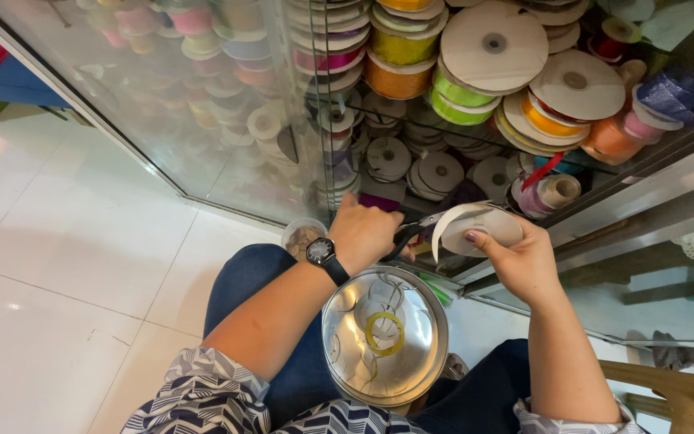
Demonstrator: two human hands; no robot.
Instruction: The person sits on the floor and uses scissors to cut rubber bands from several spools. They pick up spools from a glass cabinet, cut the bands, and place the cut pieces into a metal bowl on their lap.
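Cutting step — left hand [361, 233] is closed on scissors [411, 231], right hand [524, 259] grips a ribbon spool [483, 229] at frame centre; next, the blades need closing across the white strip [451, 219].

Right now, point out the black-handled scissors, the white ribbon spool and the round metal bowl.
black-handled scissors [414, 229], head view, on the blades by the pivot.
white ribbon spool [487, 227], head view, on its flat cardboard face.
round metal bowl [339, 321], head view, on its bare left inner wall.
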